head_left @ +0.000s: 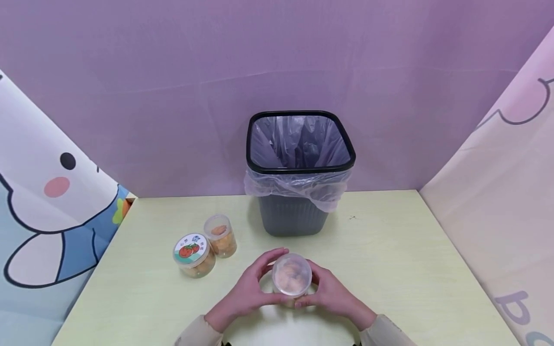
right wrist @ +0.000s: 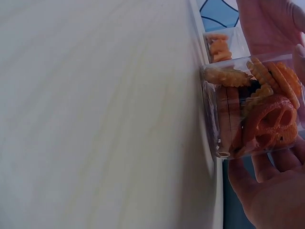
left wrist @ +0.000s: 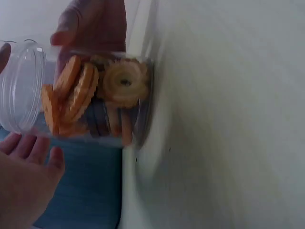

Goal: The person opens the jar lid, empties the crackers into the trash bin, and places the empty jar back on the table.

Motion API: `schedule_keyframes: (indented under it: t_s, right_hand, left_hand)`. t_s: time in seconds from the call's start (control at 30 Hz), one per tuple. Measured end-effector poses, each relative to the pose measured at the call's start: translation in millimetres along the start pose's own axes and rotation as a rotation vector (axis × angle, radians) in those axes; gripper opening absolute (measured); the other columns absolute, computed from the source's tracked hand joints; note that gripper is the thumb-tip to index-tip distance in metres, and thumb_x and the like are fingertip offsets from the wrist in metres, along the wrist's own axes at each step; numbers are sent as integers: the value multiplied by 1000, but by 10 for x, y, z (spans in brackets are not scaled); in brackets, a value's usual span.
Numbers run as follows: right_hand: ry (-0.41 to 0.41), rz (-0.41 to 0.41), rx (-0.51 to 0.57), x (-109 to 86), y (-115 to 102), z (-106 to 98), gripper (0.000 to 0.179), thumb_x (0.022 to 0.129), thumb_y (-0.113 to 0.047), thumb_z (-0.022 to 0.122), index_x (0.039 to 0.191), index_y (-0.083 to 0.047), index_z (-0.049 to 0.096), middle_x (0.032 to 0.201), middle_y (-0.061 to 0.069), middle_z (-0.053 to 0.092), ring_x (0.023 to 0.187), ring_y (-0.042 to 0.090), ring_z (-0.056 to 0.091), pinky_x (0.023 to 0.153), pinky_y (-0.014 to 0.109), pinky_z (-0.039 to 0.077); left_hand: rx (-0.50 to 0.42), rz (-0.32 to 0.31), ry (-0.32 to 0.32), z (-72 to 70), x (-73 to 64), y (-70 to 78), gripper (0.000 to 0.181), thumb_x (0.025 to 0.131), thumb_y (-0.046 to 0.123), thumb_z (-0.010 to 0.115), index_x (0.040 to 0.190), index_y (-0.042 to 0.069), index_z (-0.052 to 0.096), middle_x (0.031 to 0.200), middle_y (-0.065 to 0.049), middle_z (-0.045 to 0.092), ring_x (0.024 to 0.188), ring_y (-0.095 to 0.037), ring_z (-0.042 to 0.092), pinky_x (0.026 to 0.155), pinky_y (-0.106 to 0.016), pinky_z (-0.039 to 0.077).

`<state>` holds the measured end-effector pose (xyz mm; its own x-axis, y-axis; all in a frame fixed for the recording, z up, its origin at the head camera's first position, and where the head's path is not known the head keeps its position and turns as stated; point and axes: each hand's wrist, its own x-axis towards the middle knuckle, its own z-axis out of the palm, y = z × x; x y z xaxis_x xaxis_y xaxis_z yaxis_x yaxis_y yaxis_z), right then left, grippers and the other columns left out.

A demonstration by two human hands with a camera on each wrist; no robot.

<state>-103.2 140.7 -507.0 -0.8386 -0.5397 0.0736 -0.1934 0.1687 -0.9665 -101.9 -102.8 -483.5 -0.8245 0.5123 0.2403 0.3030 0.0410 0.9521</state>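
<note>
One clear cookie jar [head_left: 292,275]: left hand [head_left: 247,287] and right hand [head_left: 332,290] are gripping it.
Fingers [right wrist: 241,180] are half-curling around its wall; uneven squeezing is risking a tilt.

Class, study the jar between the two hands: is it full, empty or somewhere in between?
Nearly full, it seems: in the left wrist view, biscuits show inside the clear jar, filling most of its height.

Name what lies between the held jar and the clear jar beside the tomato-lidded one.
The left hand, gripping the held jar, then bare tabletop up to the clear jar; the head view shows it.
</note>
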Motion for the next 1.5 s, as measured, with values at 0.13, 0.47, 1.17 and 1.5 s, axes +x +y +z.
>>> schedule_keyframes:
  t_s: [0.13, 0.47, 1.17, 1.5]
  right_hand:
    - [-1, -7, 1, 0, 10, 7, 85, 70, -20, 92, 144, -20, 50, 135, -5, 59, 123, 22, 55, 104, 34, 43]
    - [-2, -12, 14, -8, 31, 13, 84, 70, -19, 92, 143, -18, 50, 134, -3, 59, 122, 22, 57, 103, 33, 44]
    - [-12, 11, 15, 1, 2, 10, 85, 70, -19, 92, 144, -20, 49, 136, -4, 58, 123, 22, 55, 102, 33, 44]
    - [-12, -8, 17, -5, 23, -14, 84, 72, -19, 91, 145, -19, 49, 136, -2, 58, 123, 22, 55, 102, 33, 44]
  left_hand:
    - [10, 27, -92, -100, 71, -29, 90, 74, 15, 90, 150, 16, 43, 150, -5, 48, 140, -23, 40, 113, -42, 33]
    - [1, -18, -299, -274, 235, -15, 87, 77, 18, 88, 151, 22, 42, 152, 5, 44, 142, -20, 37, 116, -43, 28]
    - [-94, -57, -332, -260, 276, -104, 84, 76, 24, 88, 148, 23, 45, 147, 2, 49, 138, -23, 41, 115, -43, 27]
    - [-57, -53, -201, -149, 172, -30, 85, 74, 15, 88, 148, 22, 46, 146, 2, 51, 134, -25, 45, 111, -44, 32]
